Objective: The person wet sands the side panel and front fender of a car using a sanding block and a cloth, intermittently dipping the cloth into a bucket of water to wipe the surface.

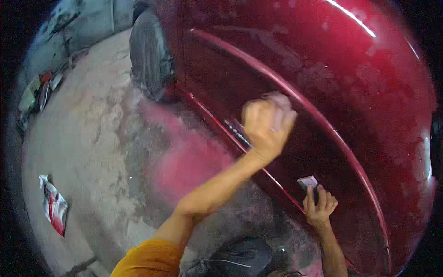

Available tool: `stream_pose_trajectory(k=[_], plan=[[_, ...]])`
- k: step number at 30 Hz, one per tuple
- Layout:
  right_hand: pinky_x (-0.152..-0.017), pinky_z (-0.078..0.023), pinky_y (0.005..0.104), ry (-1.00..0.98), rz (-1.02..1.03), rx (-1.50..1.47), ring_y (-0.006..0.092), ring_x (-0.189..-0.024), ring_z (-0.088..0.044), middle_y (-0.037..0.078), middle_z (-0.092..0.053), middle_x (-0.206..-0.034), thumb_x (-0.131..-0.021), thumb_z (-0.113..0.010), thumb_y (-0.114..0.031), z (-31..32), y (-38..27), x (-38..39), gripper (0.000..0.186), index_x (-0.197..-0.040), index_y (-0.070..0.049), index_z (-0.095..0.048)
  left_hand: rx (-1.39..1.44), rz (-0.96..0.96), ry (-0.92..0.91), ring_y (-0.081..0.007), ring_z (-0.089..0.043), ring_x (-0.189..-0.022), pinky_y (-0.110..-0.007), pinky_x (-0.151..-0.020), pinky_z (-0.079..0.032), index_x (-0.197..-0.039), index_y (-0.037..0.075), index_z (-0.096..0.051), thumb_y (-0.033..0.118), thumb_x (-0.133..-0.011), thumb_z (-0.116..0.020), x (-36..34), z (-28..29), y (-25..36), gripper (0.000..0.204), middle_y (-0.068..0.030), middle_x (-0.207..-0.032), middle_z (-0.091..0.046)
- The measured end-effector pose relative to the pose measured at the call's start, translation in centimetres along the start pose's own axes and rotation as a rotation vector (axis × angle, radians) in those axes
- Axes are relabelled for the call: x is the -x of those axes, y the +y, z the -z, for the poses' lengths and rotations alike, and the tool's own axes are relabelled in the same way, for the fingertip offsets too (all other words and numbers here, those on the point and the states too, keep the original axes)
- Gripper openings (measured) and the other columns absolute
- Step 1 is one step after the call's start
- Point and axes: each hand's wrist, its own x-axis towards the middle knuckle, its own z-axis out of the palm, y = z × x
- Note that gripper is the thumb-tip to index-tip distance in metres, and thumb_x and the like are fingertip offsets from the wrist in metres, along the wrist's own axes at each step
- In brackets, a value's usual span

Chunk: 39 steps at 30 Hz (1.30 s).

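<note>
Patchy red car panel point(318, 154); pink-stained floor point(83, 152)

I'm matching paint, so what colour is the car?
Dark red, glossy in places; the car shows best in the head view.

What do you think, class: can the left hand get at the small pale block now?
Probably yes: only red bodywork shows between the left hand and the small pale block, though the right hand is at its near edge.
</note>
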Motion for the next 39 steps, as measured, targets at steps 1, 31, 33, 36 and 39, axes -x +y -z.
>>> stream_pose_trajectory(k=[1, 31, 33, 36, 39], plan=[[-0.086, -0.045, 0.0457, 0.038, -0.014, -0.021, 0.0331, -0.106, -0.058, 0.018, -0.064, -0.128, -0.088, -0.071, -0.016, -0.1, 0.1, 0.1, 0.034, -0.121, -0.009, -0.075, 0.003, -0.223, -0.025, -0.0267, -0.059, -0.075, -0.041, -0.067, -0.048, -0.079, 0.013, -0.066, 0.015, -0.069, -0.082, 1.4, -0.4, 0.8, 0.019, -0.007, -0.084, -0.062], [-0.085, -0.045, 0.0461, -0.077, 0.017, -0.144, 0.0328, -0.11, -0.059, 0.02, -0.063, -0.127, -0.088, -0.061, -0.02, -5.7, -8.9, -16.6, 0.039, -0.119, 0.003, -0.07, -0.141, 0.476, 0.047, -0.0469, -0.07, -0.08, -0.053, -0.07, -0.054, -0.102, 0.003, -0.067, 0.027, -0.092, -0.068, -1.1, 3.3, -7.2, 0.026, -0.0263, -0.087, -0.071], [-0.087, -0.044, 0.0455, -0.012, 0.109, -0.145, 0.0325, -0.112, -0.058, 0.02, -0.063, -0.128, -0.088, -0.062, -0.017, -6.2, -10.0, -16.9, 0.036, -0.118, 0.002, -0.071, -0.15, 0.594, 0.017, -0.0463, -0.071, -0.082, -0.054, -0.073, -0.053, -0.102, 0.005, -0.067, 0.031, -0.094, -0.067, 0.2, 4.8, -8.7, 0.027, -0.0246, -0.087, -0.072], [-0.088, -0.044, 0.0462, -0.089, 0.125, -0.188, 0.0322, -0.112, -0.058, 0.02, -0.063, -0.131, -0.089, -0.062, -0.019, -4.3, -8.5, -13.5, 0.038, -0.119, 0.002, -0.072, -0.211, 0.857, -0.031, -0.0444, -0.072, -0.087, -0.051, -0.079, -0.054, -0.107, 0.008, -0.072, 0.041, -0.097, -0.066, 2.1, 6.7, -11.4, 0.035, -0.0219, -0.094, -0.075], [-0.087, -0.044, 0.0447, 0.028, 0.096, -0.157, 0.0316, -0.11, -0.059, 0.02, -0.063, -0.133, -0.088, -0.062, -0.02, -1.8, -5.5, -9.3, 0.041, -0.122, 0.002, -0.072, -0.34, 0.794, -0.075, -0.0437, -0.073, -0.086, -0.051, -0.076, -0.054, -0.114, 0.01, -0.069, 0.039, -0.097, -0.067, 3.8, 6.2, -12.9, 0.034, -0.0222, -0.096, -0.075]])
